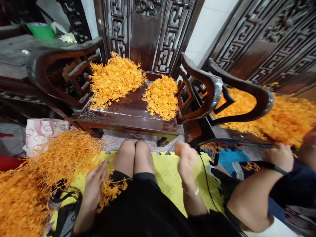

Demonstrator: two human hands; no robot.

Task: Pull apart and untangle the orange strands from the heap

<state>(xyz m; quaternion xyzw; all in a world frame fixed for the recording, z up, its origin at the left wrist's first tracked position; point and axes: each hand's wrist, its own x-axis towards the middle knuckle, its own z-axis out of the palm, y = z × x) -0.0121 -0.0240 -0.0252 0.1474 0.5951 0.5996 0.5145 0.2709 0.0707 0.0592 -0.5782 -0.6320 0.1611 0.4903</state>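
Observation:
My left hand [95, 184] is closed around a small bunch of orange stringy sprigs [112, 191], which hangs beside its fingers over my dark clothing. My right hand [186, 161], with a band on its wrist, is raised to the right of my knees above the yellow mat. Motion smears its fingers, so their pose and any small thing in them are unclear. A large loose heap of thin orange strands [64, 158] lies left of my left hand. In front of my knees, two piles of orange sprigs, a larger left one [116, 80] and a smaller right one [163, 97], rest on the dark wooden chair seat [128, 120].
Curved armrests [209, 89] flank the seat. On the right, another person's hand [278, 158] is near a long orange pile [278, 115] on a second chair. A white bag [34, 135] stands at left; a black cable [206, 177] crosses the yellow mat [170, 184].

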